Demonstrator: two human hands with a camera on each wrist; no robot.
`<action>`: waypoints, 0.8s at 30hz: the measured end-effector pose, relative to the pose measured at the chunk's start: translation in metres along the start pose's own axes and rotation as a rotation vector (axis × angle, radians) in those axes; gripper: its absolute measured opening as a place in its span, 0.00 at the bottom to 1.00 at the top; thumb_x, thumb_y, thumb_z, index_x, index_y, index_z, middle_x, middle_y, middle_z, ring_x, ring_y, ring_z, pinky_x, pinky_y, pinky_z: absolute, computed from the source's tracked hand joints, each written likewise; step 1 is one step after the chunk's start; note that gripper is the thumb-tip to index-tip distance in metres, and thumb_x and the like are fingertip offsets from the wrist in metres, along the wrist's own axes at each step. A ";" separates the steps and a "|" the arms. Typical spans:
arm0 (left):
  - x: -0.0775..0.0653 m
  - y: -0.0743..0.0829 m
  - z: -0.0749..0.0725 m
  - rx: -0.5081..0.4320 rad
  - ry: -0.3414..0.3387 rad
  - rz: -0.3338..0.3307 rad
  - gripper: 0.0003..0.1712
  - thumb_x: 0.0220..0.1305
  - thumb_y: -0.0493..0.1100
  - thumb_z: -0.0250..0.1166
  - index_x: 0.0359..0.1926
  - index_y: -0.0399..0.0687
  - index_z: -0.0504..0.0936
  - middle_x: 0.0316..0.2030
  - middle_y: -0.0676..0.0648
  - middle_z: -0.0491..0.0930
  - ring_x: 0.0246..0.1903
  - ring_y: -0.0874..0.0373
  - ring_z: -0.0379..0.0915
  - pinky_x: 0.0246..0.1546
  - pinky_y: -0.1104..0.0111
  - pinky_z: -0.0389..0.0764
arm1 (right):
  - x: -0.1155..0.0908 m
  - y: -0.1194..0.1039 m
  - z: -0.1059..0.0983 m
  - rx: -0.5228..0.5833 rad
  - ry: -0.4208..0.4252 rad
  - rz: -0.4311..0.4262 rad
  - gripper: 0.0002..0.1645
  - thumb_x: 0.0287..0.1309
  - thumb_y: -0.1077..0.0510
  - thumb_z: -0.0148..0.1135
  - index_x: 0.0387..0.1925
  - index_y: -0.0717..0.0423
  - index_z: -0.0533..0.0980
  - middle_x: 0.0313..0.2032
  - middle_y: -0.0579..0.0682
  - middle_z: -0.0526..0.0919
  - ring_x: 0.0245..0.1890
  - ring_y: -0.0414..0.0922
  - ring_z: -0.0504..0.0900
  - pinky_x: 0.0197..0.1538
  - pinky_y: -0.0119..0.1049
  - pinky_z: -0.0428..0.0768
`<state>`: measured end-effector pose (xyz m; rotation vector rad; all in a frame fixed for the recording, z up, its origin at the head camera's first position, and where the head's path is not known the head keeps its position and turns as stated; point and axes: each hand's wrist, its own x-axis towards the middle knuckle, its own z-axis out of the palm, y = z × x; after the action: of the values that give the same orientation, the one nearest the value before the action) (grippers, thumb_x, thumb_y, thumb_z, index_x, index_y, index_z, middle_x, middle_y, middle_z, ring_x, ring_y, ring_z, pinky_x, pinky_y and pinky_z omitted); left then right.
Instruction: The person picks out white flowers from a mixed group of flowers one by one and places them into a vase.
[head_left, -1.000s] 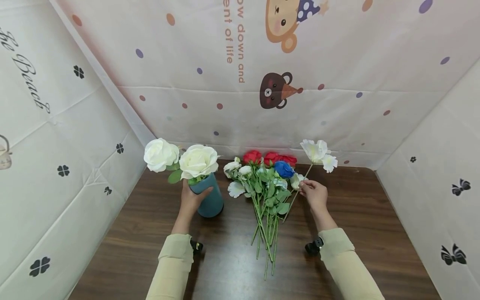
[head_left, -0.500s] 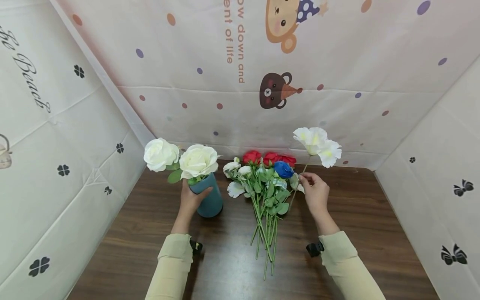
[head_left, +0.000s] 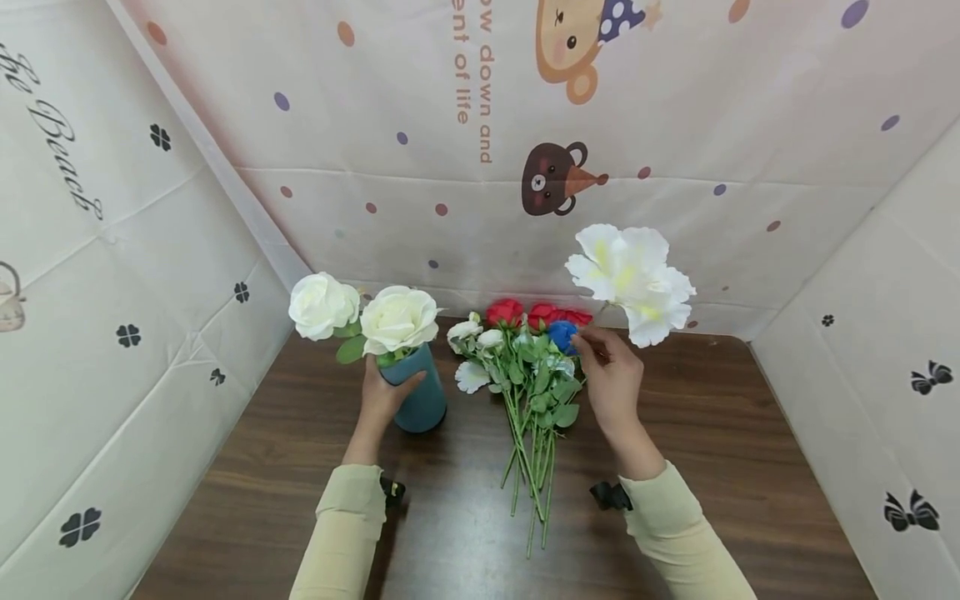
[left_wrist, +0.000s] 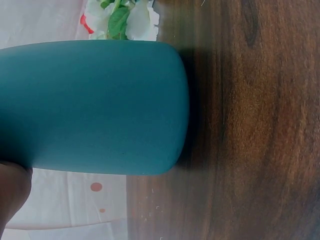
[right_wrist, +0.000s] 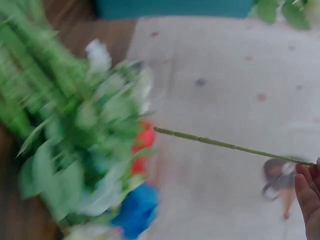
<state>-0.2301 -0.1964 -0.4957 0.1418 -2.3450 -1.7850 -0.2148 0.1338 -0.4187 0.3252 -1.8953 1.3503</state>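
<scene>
My left hand (head_left: 386,398) grips the upper part of a teal vase (head_left: 422,398), which stands upright on the table. Two white roses (head_left: 397,320) rise out of its mouth, with a few green leaves. To the right, my right hand (head_left: 613,379) pinches the thin green stem (right_wrist: 215,142) of a white flower with ruffled petals (head_left: 626,271). That bloom is raised above and beyond the hand. Just left of this hand lies a bunch of artificial flowers: red roses (head_left: 505,313), a blue rose (head_left: 563,337) and smaller white blooms (head_left: 465,331), their green stems (head_left: 536,467) pointing toward me.
A dark wood-grain table (head_left: 720,467) carries everything. Behind it hangs a printed cloth (head_left: 337,125) with bears and dots, and patterned cloth side walls (head_left: 862,333) close in left and right. The raised bloom overlaps the back cloth in the head view.
My right hand has lifted the ruffled white flower up off the bunch and shifted slightly left. The bloom has tipped toward the camera. My left hand and the vase have stayed put.
</scene>
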 end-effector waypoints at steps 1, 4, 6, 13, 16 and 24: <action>0.000 0.000 0.000 -0.001 0.000 0.001 0.60 0.57 0.45 0.74 0.81 0.48 0.46 0.78 0.37 0.55 0.77 0.38 0.54 0.76 0.38 0.59 | 0.002 -0.007 0.004 0.029 -0.002 -0.017 0.07 0.57 0.76 0.67 0.39 0.75 0.82 0.33 0.71 0.86 0.37 0.15 0.78 0.39 0.12 0.76; 0.000 -0.001 0.000 0.004 0.003 0.007 0.60 0.57 0.44 0.74 0.81 0.48 0.46 0.78 0.36 0.55 0.77 0.37 0.54 0.76 0.38 0.58 | 0.003 -0.028 0.016 0.115 -0.020 -0.037 0.06 0.58 0.76 0.65 0.39 0.75 0.80 0.31 0.71 0.85 0.34 0.18 0.79 0.37 0.14 0.76; 0.000 -0.001 0.000 0.007 0.004 0.005 0.59 0.58 0.44 0.74 0.81 0.47 0.46 0.78 0.36 0.55 0.77 0.37 0.54 0.76 0.38 0.58 | 0.004 -0.041 0.025 0.168 -0.029 -0.040 0.06 0.59 0.76 0.64 0.39 0.75 0.79 0.32 0.71 0.84 0.34 0.19 0.80 0.37 0.15 0.77; 0.000 0.000 0.000 -0.014 0.010 0.017 0.59 0.58 0.43 0.74 0.81 0.48 0.47 0.78 0.37 0.55 0.78 0.38 0.53 0.76 0.38 0.58 | 0.006 -0.075 0.062 0.338 -0.067 -0.060 0.09 0.58 0.77 0.64 0.41 0.76 0.75 0.35 0.72 0.83 0.38 0.28 0.85 0.42 0.19 0.83; -0.001 -0.001 0.000 -0.014 0.009 0.017 0.59 0.58 0.43 0.74 0.81 0.48 0.46 0.78 0.36 0.55 0.77 0.37 0.53 0.76 0.38 0.58 | 0.004 -0.082 0.078 0.338 -0.084 -0.057 0.07 0.60 0.75 0.64 0.40 0.74 0.77 0.35 0.70 0.85 0.38 0.33 0.87 0.42 0.19 0.83; 0.000 -0.001 0.000 -0.005 0.002 -0.001 0.59 0.58 0.43 0.74 0.81 0.47 0.47 0.78 0.36 0.55 0.77 0.37 0.53 0.76 0.39 0.58 | 0.002 -0.096 0.093 0.331 -0.167 0.085 0.06 0.66 0.71 0.61 0.42 0.71 0.77 0.40 0.65 0.84 0.41 0.34 0.86 0.48 0.26 0.84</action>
<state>-0.2299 -0.1966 -0.4968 0.1437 -2.3391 -1.7901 -0.1999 0.0124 -0.3637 0.5414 -1.8315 1.7455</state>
